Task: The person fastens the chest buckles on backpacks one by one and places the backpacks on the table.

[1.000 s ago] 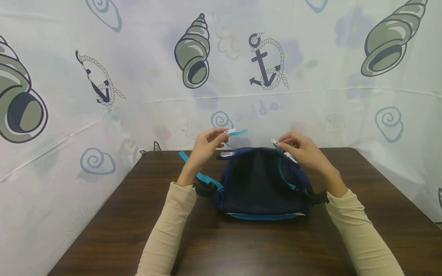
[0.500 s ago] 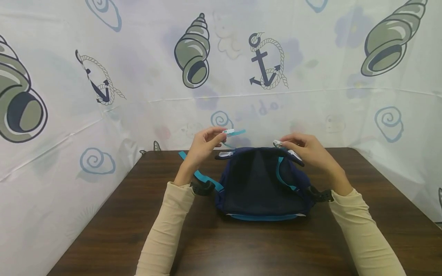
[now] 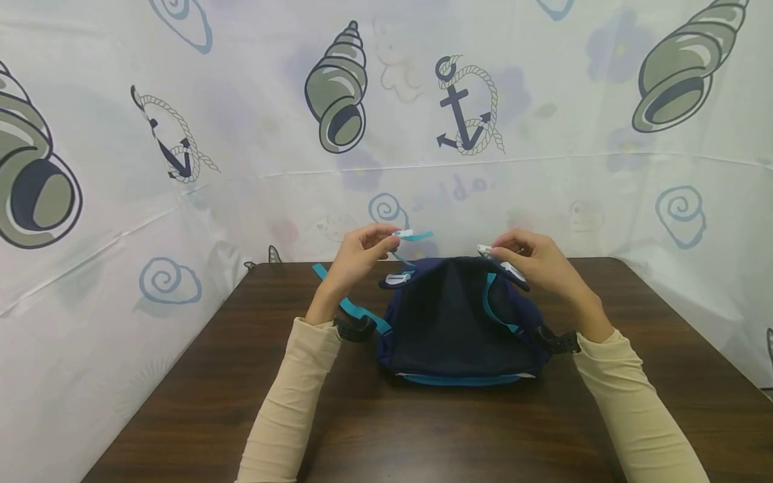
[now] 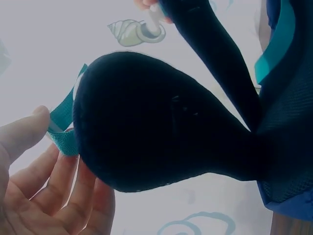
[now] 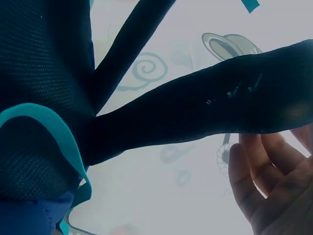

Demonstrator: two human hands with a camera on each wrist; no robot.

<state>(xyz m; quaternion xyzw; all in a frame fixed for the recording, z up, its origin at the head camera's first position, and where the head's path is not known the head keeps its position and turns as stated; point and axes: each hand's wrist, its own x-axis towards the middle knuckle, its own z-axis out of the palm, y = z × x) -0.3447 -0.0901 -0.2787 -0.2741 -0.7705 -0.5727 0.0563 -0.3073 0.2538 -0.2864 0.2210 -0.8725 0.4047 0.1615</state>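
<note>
A dark blue backpack (image 3: 461, 329) rests on the table with its mesh back facing me. Above it on the left, my left hand (image 3: 356, 255) pinches a white plastic buckle piece (image 3: 403, 233) on teal webbing (image 4: 64, 139). The left shoulder strap (image 4: 146, 122) hangs beside those fingers in the left wrist view. My right hand (image 3: 537, 261) pinches another white buckle piece (image 3: 485, 250) by the right shoulder strap (image 5: 205, 107). The two buckle pieces are apart. In the right wrist view, the strap hides that hand's fingertips.
A brown wooden table (image 3: 459, 436) bears the backpack. Behind it hangs a white curtain (image 3: 543, 201) printed with shells and anchors. A loose teal strap (image 3: 365, 314) sticks out at the backpack's left, and a teal loop (image 3: 490, 302) lies against its right side.
My right hand has shifted slightly right, and its buckle piece has turned more level. The left shoulder strap's end has dipped a little; my left hand keeps its pinch.
</note>
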